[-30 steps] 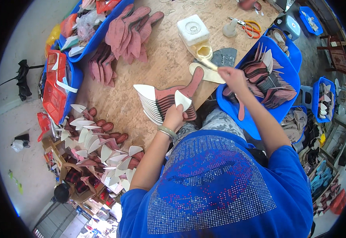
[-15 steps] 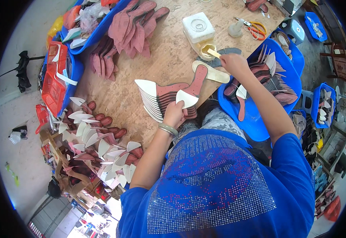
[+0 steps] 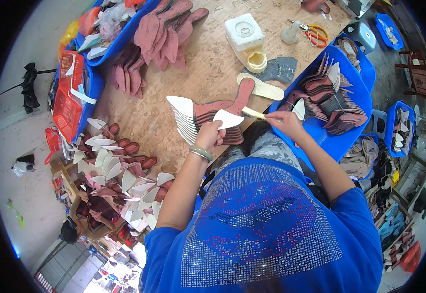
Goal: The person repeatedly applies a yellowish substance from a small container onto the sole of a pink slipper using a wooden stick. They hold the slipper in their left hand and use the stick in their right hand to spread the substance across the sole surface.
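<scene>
My left hand [image 3: 209,136] pinches the white end of a dark red shoe insole [image 3: 242,95], holding it over a fanned stack of similar insoles with white ends [image 3: 183,108] at the table's near edge. In my right hand [image 3: 287,126] is a small brush with a pale handle [image 3: 256,114]. Its bristles are at the right edge of the held insole, near where red meets white; whether they touch cannot be made out. Beyond, an open cream pot [image 3: 257,60] stands beside a white block [image 3: 244,33]. A long cream-coloured flat piece [image 3: 266,90] lies behind the insole.
To the right, a blue bin [image 3: 315,138] holds several insoles. Red insole piles [image 3: 161,36] lie far left on the table, white-tipped ones [image 3: 110,163] at its left edge. Orange-handled scissors [image 3: 316,35] and a small bottle [image 3: 290,34] sit at the back. Another person [image 3: 93,212] is at lower left.
My right hand has brought the brush from the cream pot down and nearer, to the held insole. My left hand has shifted slightly left. The other person has come into clearer view at lower left.
</scene>
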### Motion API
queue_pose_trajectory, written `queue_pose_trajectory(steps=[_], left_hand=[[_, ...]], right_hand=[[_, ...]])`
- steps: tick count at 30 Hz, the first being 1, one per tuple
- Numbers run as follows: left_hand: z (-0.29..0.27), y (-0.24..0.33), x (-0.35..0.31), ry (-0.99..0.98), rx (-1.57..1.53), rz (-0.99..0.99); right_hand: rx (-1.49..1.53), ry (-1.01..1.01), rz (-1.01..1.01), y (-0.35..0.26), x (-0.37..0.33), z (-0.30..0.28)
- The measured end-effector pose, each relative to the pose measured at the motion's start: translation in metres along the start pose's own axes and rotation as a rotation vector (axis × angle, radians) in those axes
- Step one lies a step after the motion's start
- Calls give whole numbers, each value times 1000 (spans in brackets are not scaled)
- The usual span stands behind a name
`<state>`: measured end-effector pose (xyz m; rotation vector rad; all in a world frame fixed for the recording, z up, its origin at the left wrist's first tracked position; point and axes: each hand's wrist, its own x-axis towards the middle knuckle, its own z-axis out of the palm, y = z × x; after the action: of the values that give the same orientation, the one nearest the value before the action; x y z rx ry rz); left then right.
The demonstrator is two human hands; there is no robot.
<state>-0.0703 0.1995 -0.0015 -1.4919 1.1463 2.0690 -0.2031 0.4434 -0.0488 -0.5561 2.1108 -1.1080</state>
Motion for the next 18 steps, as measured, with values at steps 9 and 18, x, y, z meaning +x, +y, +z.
queue_pose_trajectory(steps=[9, 18], left_hand=[[-4, -1, -1, -14, 222, 57], [0, -3, 2, -29, 317, 131]], right_hand=[[-200, 175, 44, 22, 60, -20], [-484, 184, -240, 4, 107, -18]])
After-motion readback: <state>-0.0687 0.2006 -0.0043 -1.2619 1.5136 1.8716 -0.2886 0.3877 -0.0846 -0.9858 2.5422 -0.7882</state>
